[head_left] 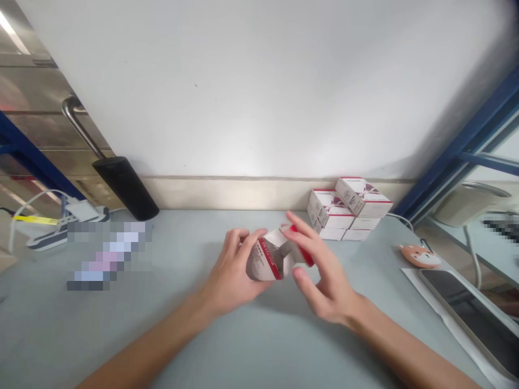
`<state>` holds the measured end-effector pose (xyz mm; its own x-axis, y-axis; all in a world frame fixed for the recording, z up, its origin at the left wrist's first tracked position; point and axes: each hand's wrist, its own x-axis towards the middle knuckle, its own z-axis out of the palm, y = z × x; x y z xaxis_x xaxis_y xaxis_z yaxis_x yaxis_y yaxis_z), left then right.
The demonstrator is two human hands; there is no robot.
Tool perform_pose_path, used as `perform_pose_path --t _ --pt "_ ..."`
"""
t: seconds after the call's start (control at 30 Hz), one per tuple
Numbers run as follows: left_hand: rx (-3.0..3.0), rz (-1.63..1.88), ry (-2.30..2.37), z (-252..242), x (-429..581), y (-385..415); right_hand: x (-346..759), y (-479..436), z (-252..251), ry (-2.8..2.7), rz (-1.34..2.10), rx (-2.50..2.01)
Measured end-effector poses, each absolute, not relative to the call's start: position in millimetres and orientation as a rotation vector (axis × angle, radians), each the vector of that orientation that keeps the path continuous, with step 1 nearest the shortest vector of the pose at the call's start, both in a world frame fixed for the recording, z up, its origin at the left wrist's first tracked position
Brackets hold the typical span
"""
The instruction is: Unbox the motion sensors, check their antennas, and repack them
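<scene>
Hands, two, bare: the left hand (231, 267) is curled around a white-and-red carton (265, 258) printed "DETECTOR", grasping it from the near side, which appears to bear its weight and leaves the red far end exposed. The right hand (326, 275) stands spread, its fingertips at that red end and its thumb just apart from the carton; whether it grips, the blur does not settle. The carton is held above the grey bench (247, 351) at centre. At 1 o'clock, a stack of similar cartons (348, 208) sits squared against the wall, compact and out of the working area. At 10 o'clock, a black cylinder (125, 186). At 3 o'clock, a fox-face ornament (420, 255). At 4 o'clock, a phone (470, 319) lies on white paper (441, 319).
</scene>
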<state>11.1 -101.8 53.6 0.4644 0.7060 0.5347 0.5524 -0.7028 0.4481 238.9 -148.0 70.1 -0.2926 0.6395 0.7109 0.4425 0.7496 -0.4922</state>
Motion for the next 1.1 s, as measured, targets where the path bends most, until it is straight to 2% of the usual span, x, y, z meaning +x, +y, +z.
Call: perform_pose_path --t 0.37,0.63,0.73,0.93,1.03,1.1 --pt "2.687 1.267 1.031 49.9 15.6 -105.4 211.8 -155.2 54.7 -1.698 0.413 -0.852" --pt "2.667 1.362 0.948 48.1 14.4 -106.2 219.0 -157.3 57.1 -2.096 0.445 -0.855" --pt "2.480 1.293 0.932 47.2 16.8 -107.7 219.6 -157.2 55.2 -2.118 0.315 -0.815" --pt "1.611 1.180 1.119 53.3 12.5 -81.1 217.8 -150.3 46.8 -1.941 0.046 -0.847" --pt "1.685 0.980 1.359 50.8 -7.3 -48.3 216.8 -149.8 46.2 -1.871 0.085 -0.979" --pt "1.705 1.052 1.500 46.6 -22.3 -27.6 217.2 -149.2 47.1 -1.862 0.082 -1.045"
